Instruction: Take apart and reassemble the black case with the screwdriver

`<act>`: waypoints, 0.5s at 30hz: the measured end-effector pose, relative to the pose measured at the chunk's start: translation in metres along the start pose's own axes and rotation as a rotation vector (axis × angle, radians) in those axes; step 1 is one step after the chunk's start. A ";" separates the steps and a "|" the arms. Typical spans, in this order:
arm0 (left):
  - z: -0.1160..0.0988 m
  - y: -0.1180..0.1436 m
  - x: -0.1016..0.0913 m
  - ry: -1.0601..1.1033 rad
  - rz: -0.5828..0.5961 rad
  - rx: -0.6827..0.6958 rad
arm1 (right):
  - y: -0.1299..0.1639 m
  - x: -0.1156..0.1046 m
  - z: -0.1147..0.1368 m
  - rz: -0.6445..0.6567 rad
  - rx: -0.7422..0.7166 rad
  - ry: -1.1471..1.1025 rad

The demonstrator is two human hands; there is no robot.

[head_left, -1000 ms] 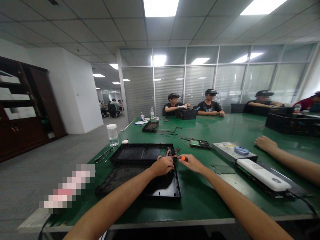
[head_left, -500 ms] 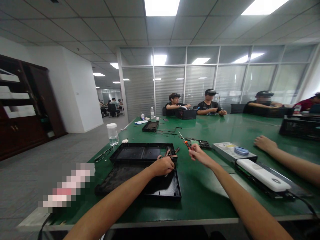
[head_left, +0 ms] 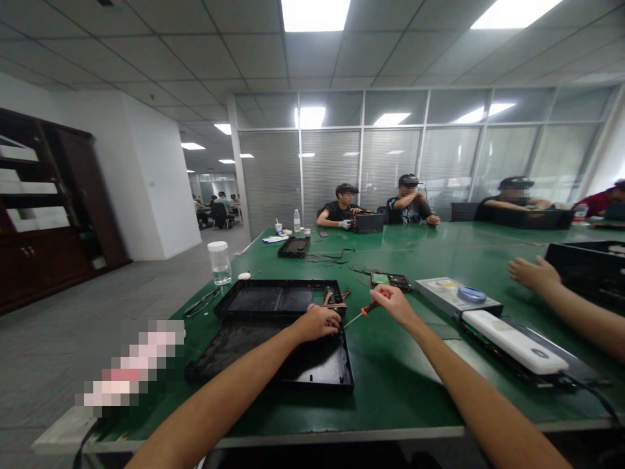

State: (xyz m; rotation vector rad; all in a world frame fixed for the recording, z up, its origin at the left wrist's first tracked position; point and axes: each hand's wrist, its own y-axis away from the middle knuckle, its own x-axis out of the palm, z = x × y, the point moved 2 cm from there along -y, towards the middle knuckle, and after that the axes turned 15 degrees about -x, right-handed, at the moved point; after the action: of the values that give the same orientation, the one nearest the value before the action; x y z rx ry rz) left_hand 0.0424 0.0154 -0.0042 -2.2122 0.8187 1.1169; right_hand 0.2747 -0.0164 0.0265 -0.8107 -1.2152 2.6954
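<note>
The right hand (head_left: 398,305) grips an orange-handled screwdriver (head_left: 364,311), tip pointing left; the left hand (head_left: 318,322) rests closed on the black tray (head_left: 303,365) near the surface's front edge.

The right hand (head_left: 398,305) is swinging the orange-handled screwdriver (head_left: 362,312) down from its raised, tip-up pose; its tip is now pointing left, seemingly toward the black case (head_left: 312,365). A co-worker's hand (head_left: 534,273) is shifting right.

Open-plan office, tiled ceiling (head_left: 195,58) with panel lights, glass partition (head_left: 420,156) with blinds, long green table (head_left: 439,254), seated co-workers (head_left: 407,205)
</note>
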 end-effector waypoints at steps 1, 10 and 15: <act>0.000 0.000 0.000 -0.016 -0.001 0.000 | 0.000 0.001 -0.001 -0.011 -0.011 0.016; -0.003 0.003 -0.003 -0.106 -0.023 0.018 | 0.002 0.010 0.004 0.033 -0.066 0.134; -0.006 0.004 -0.006 -0.174 -0.033 0.041 | 0.001 0.007 0.011 0.061 -0.106 0.184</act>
State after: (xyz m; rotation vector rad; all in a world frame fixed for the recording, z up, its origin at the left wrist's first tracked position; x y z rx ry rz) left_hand 0.0399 0.0100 0.0034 -2.0539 0.7217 1.2454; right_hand 0.2633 -0.0230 0.0287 -1.0991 -1.3193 2.5511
